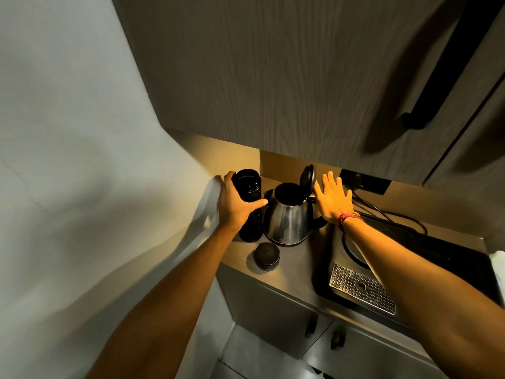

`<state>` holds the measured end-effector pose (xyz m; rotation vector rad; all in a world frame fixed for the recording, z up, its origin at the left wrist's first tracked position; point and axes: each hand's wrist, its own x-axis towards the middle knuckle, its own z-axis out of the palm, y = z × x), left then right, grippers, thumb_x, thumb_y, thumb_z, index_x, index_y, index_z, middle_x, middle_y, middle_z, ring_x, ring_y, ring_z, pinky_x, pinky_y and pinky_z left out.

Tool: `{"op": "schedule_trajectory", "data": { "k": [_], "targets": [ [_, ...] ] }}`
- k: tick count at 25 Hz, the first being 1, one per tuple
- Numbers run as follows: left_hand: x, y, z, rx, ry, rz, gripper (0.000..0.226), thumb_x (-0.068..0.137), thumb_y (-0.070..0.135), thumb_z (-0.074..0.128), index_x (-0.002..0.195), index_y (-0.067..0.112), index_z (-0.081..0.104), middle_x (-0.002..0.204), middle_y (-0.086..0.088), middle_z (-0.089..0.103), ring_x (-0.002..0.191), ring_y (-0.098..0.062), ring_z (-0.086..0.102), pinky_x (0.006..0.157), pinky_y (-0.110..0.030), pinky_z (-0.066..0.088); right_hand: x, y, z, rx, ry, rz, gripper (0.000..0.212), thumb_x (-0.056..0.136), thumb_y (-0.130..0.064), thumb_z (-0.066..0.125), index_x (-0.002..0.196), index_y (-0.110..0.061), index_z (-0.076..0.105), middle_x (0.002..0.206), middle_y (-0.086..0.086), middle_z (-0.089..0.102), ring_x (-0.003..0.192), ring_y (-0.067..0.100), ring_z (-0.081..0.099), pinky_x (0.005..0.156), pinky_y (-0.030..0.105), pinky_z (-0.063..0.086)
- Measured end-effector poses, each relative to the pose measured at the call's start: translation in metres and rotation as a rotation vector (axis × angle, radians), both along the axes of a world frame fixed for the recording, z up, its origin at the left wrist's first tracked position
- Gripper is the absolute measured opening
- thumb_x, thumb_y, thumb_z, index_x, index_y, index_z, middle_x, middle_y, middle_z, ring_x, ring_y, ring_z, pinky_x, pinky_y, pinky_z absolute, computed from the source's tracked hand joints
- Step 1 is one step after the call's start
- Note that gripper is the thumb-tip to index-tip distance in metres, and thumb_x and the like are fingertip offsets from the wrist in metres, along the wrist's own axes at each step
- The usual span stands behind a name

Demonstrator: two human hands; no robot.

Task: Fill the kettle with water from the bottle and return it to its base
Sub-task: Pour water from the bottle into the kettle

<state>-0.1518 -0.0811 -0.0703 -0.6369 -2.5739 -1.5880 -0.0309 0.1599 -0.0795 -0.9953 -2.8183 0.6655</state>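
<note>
A steel kettle [287, 220] stands on the wooden counter with its black lid [307, 177] flipped up and its mouth open. Whether it sits on its base is hard to tell. Just left of it stands a tall black bottle [247, 184], uncapped and upright. My left hand [235, 205] is wrapped around the bottle's middle. The bottle's round black cap [267, 255] lies on the counter in front of the kettle. My right hand [333, 198] hovers flat with fingers spread, just right of the kettle's lid and above its handle, holding nothing.
A black appliance with a perforated metal drip tray [360, 289] fills the counter's right side. Black cables [396, 214] run behind it to a wall socket [363, 181]. A wall closes in on the left, an overhead cabinet [273, 77] hangs low above.
</note>
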Motion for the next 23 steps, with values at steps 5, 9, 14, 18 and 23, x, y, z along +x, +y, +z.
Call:
{"op": "schedule_trajectory", "data": {
  "k": [5, 9, 14, 18, 23],
  "targets": [
    [0.005, 0.010, -0.020, 0.084, -0.204, 0.089, 0.092, 0.055, 0.029, 0.096, 0.133, 0.013, 0.049, 0.125, -0.007, 0.065, 0.115, -0.025, 0.062, 0.088, -0.023, 0.051, 0.003, -0.002, -0.001, 0.092, -0.127, 0.084, 0.070, 0.101, -0.044, 0.030, 0.158, -0.015, 0.003, 0.167, 0.014, -0.008, 0.154, 0.040, -0.005, 0.119, 0.062, 0.007],
    [0.012, 0.012, -0.024, 0.128, -0.155, 0.124, 0.078, 0.060, 0.023, 0.093, 0.127, 0.012, 0.057, 0.116, -0.006, 0.069, 0.106, -0.023, 0.066, 0.083, -0.022, 0.050, 0.009, -0.006, 0.002, 0.172, -0.185, 0.123, 0.072, 0.099, -0.038, 0.040, 0.158, -0.023, 0.002, 0.166, 0.018, -0.007, 0.153, 0.044, -0.004, 0.118, 0.067, 0.011],
    [0.012, 0.003, -0.022, -0.025, -0.041, 0.117, 0.076, 0.060, 0.034, 0.092, 0.124, 0.015, 0.057, 0.113, -0.007, 0.070, 0.102, -0.027, 0.067, 0.083, -0.039, 0.058, 0.009, -0.010, 0.010, 0.085, -0.161, 0.060, 0.068, 0.101, -0.043, 0.030, 0.159, -0.018, 0.005, 0.167, 0.014, -0.007, 0.154, 0.039, -0.006, 0.121, 0.063, 0.007],
    [0.012, -0.001, -0.015, -0.192, 0.048, 0.023, 0.074, 0.058, 0.040, 0.089, 0.121, 0.021, 0.054, 0.109, -0.003, 0.069, 0.097, -0.026, 0.066, 0.076, -0.037, 0.057, 0.010, -0.013, 0.013, 0.066, -0.153, 0.047, 0.068, 0.102, -0.045, 0.026, 0.159, -0.016, 0.006, 0.167, 0.013, -0.007, 0.154, 0.038, -0.006, 0.122, 0.061, 0.006],
    [0.019, 0.009, 0.000, -0.416, 0.074, -0.076, 0.072, 0.051, 0.044, 0.085, 0.112, 0.023, 0.053, 0.104, -0.003, 0.066, 0.092, -0.026, 0.065, 0.069, -0.041, 0.057, 0.012, -0.010, 0.013, 0.064, -0.145, 0.054, 0.069, 0.101, -0.048, 0.025, 0.159, -0.017, 0.007, 0.167, 0.013, -0.006, 0.154, 0.038, -0.006, 0.122, 0.061, 0.006]
  ]
}}
